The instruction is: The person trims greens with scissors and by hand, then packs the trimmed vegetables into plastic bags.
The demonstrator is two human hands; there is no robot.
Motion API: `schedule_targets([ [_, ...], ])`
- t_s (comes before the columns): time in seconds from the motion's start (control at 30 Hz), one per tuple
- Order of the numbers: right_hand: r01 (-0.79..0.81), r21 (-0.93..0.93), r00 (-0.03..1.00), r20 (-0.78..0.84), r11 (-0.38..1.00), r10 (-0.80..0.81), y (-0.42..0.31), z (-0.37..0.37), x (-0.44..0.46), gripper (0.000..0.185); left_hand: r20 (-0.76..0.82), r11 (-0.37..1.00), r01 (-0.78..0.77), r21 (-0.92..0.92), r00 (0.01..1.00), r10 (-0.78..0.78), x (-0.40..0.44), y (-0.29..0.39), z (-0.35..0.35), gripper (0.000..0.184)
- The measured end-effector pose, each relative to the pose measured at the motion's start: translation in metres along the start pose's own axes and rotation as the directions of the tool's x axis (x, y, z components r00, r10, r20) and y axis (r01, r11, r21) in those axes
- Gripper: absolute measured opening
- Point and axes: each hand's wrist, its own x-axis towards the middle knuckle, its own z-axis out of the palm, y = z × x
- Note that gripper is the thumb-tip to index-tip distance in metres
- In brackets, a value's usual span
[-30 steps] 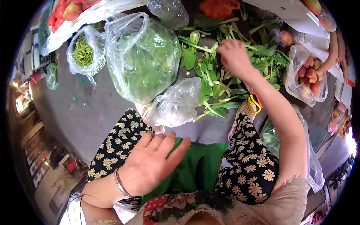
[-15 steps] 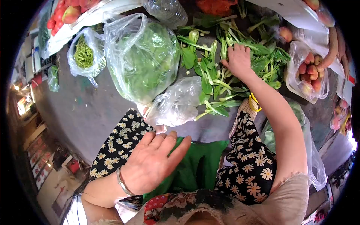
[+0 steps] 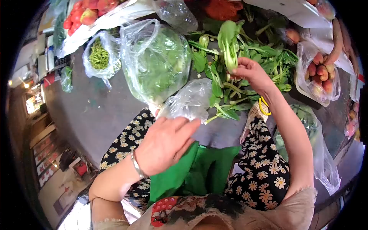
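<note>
While a crumpled bag [image 3: 193,99] lies beyond the loosely splayed left hand [image 3: 163,145], the right hand [image 3: 256,76] pinches pale-stemmed, leafy bok choy [image 3: 229,42]

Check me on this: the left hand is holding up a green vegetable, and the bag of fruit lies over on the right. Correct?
Not the left hand: the head view shows the right hand holding up the green vegetable. The bag of fruit does lie over on the right.

A leafy green bok choy head with pale, thick stalks [image 3: 229,44] is held by its base, leaves pointing away from the person, above loose, dark-green leafy stems [image 3: 274,61].
</note>
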Motion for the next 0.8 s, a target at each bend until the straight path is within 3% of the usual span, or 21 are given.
schedule_targets([
  [0.03, 0.021, 0.146, 0.997, 0.071, 0.989, -0.031, -0.01, 0.015, -0.011, 0.03, -0.058, 0.997, 0.02, -0.071, 0.998, -0.024, 0.001, -0.005, 0.004, 0.041],
  [0.1, 0.051, 0.16, 0.989, 0.129, 0.986, -0.072, -0.019, 0.039, -0.023, 0.03, -0.23, 0.907, 0.087, -0.412, 0.953, -0.196, 0.006, -0.006, 0.015, 0.029],
  [0.13, 0.057, 0.149, 0.983, 0.163, 0.987, -0.081, -0.027, 0.051, -0.031, 0.03, -0.071, 0.79, 0.264, -0.553, 0.93, -0.361, 0.009, -0.002, 0.008, 0.032],
  [0.17, 0.082, 0.132, 0.977, 0.186, 0.988, -0.106, -0.034, 0.065, -0.038, 0.032, -0.046, 0.659, 0.305, -0.688, 0.887, -0.459, 0.014, -0.004, 0.01, 0.032],
  [0.23, 0.03, 0.241, 0.952, 0.29, 0.97, -0.101, -0.042, 0.086, -0.051, 0.033, -0.029, 0.441, 0.238, -0.866, 0.855, -0.518, 0.022, -0.008, 0.015, 0.034],
  [0.27, 0.016, 0.24, 0.933, 0.345, 0.971, -0.101, -0.043, 0.091, -0.055, 0.023, -0.042, 0.447, 0.235, -0.863, 0.848, -0.529, 0.027, -0.009, 0.014, 0.034],
  [0.33, -0.033, 0.261, 0.905, 0.417, 0.965, -0.082, -0.05, 0.097, -0.064, 0.026, 0.02, 0.264, 0.144, -0.954, 0.907, -0.422, 0.033, -0.009, 0.013, 0.035],
  [0.37, -0.041, 0.264, 0.9, 0.428, 0.964, -0.079, -0.051, 0.098, -0.065, 0.027, 0.015, 0.267, 0.142, -0.953, 0.904, -0.427, 0.034, -0.011, 0.014, 0.035],
  [0.43, 0.019, 0.244, 0.933, 0.344, 0.97, -0.105, -0.056, 0.102, -0.069, 0.026, 0.02, 0.18, 0.114, -0.977, 0.889, -0.457, 0.038, -0.016, 0.02, 0.035],
  [0.5, 0.073, 0.223, 0.958, 0.257, 0.972, -0.13, -0.054, 0.104, -0.072, 0.025, -0.046, 0.169, 0.048, -0.984, 0.858, -0.512, 0.042, -0.014, 0.024, 0.033],
  [0.6, 0.264, 0.0, 0.958, 0.114, 0.965, -0.262, -0.048, 0.11, -0.073, 0.017, -0.052, 0.173, 0.048, -0.984, 0.846, -0.531, 0.048, -0.009, 0.02, 0.032],
  [0.73, 0.34, -0.165, 0.938, 0.127, 0.926, -0.321, -0.056, 0.116, -0.076, 0.013, -0.082, 0.185, 0.034, -0.982, 0.808, -0.583, 0.053, -0.012, 0.024, 0.031],
  [0.8, 0.338, -0.146, 0.938, 0.127, 0.93, -0.321, -0.052, 0.117, -0.074, 0.014, -0.086, 0.177, 0.02, -0.984, 0.815, -0.573, 0.054, -0.014, 0.026, 0.03],
])
